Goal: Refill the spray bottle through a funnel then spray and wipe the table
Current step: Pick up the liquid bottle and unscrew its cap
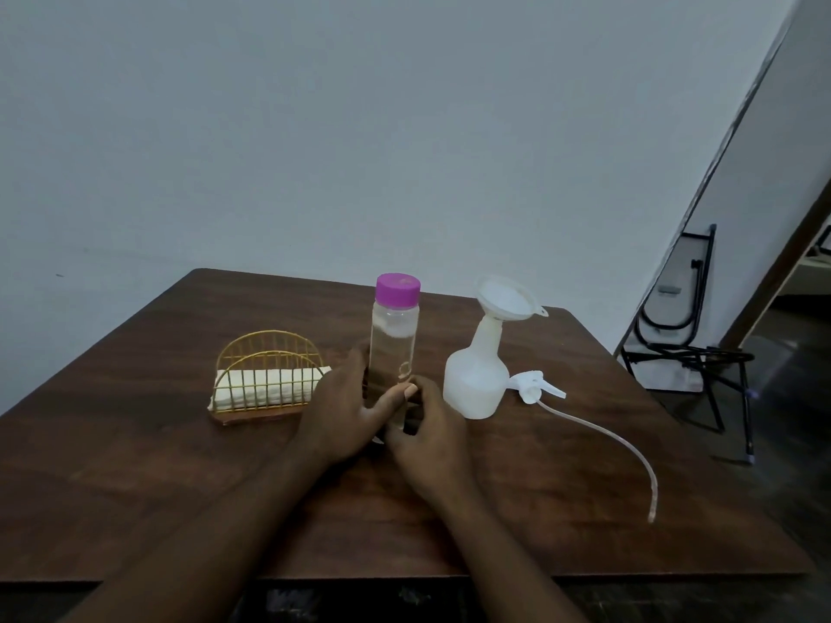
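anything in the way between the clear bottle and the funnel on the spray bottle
Nothing stands between the clear bottle and the funnel in the spray bottle; only bare table lies there. The purple cap is on, though, closing the mouth. The spray head lies beyond, out of the path.

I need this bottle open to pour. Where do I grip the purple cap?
Grip the cap round its side wall, from above with the right hand: the bottle stands upright, the cap is round and free on top, and the left hand holds the bottle low, likely steadying it.
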Tool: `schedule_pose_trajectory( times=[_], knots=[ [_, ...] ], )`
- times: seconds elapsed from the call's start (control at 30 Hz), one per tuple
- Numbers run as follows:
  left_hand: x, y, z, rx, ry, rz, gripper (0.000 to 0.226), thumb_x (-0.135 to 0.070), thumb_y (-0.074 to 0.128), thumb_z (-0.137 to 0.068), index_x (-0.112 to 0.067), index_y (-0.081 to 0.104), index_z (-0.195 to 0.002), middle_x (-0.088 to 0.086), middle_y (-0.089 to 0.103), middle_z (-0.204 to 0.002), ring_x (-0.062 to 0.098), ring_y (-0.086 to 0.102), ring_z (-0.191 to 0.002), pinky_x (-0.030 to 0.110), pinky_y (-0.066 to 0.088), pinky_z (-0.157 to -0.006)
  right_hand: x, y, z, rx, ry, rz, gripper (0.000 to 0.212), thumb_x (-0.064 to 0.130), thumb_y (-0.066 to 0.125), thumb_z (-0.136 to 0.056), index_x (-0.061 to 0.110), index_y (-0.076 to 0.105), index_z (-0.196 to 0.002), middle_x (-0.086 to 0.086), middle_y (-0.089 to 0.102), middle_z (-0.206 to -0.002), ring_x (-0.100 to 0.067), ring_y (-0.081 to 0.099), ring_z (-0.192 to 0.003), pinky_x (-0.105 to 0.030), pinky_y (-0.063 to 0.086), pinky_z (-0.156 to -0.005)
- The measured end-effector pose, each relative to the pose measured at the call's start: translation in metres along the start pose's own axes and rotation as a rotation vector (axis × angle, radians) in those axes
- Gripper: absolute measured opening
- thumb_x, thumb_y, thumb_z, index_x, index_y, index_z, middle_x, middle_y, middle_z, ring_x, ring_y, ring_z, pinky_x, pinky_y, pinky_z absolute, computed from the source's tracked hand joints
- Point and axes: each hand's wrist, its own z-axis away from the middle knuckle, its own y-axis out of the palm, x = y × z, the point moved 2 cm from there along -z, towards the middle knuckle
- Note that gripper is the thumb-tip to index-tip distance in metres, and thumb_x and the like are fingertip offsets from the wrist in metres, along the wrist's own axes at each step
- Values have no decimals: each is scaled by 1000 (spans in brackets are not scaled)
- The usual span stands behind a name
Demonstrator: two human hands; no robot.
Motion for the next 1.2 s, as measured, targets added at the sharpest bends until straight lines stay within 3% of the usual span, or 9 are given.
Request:
schedule_pose_trajectory(
  times=[0.17,0.27,0.4,0.57,0.73,0.9,1.0,1.13,1.2],
  knots=[
    [7,4,-1,-1,35,2,59,-76,57,-86,-37,46,-129,-24,68,-103,-7,65,-93,20,55,-77,-6,-5,-2,-71,50,-190,47,17,81,-86,37,60,-124,23,71,-119,-2,72,-109,-21,60,-86],
    [7,5,-2,-22,40,-17,68,-80,55,-84,-35,45,-133,-28,65,-102,-13,61,-92,13,51,-76,-7,-8,-3,-125,21,-271,42,10,71,-83,28,64,-120,18,75,-116,-6,73,-109,-19,58,-85],
    [8,7,-1,-34,44,-29,72,-74,62,-84,-31,43,-139,-11,72,-112,3,68,-96,24,54,-77,1,-12,-8,-159,-36,-287,42,-3,65,-87,27,67,-116,13,77,-111,-8,74,-107,-17,57,-86],
    [7,6,-1,-18,39,9,75,-74,61,-83,-31,43,-142,-9,73,-115,9,71,-100,31,58,-79,36,-20,-29,-216,-130,-299,36,18,68,-84,23,67,-121,4,77,-107,-18,75,-103,-33,61,-81],
    [7,4,-2,-22,29,44,77,-80,59,-80,-36,42,-141,-13,73,-114,5,70,-98,24,55,-75,85,-25,-63,-338,-167,-251,40,50,82,-81,31,66,-113,10,75,-107,-9,74,-100,-33,61,-82],
    [6,4,-3,-23,30,60,75,-79,62,-80,-39,41,-139,-16,71,-116,2,69,-98,24,56,-75,95,-19,-78,-316,-158,-146,45,46,90,-78,28,65,-110,12,72,-102,0,69,-91,-12,52,-72],
    [6,4,-3,-24,31,62,78,-85,57,-78,-39,40,-139,-16,71,-115,-1,67,-95,18,53,-73,92,-16,-79,-333,-164,-156,47,46,92,-75,26,64,-108,10,73,-102,-3,70,-91,-17,55,-73],
    [8,6,-4,-16,32,63,78,-82,59,-78,-38,40,-140,-14,72,-113,2,70,-95,30,59,-76,90,-11,-78,-387,-197,-129,49,51,91,-72,27,63,-105,10,71,-102,-8,70,-92,-33,60,-79],
    [10,6,-5,-5,35,58,75,-80,59,-81,-39,41,-141,-19,71,-110,-2,68,-93,29,58,-75,89,-10,-78,-406,-217,-131,45,51,90,-73,28,63,-101,9,72,-98,-13,70,-91,-40,60,-81]
  ],
)
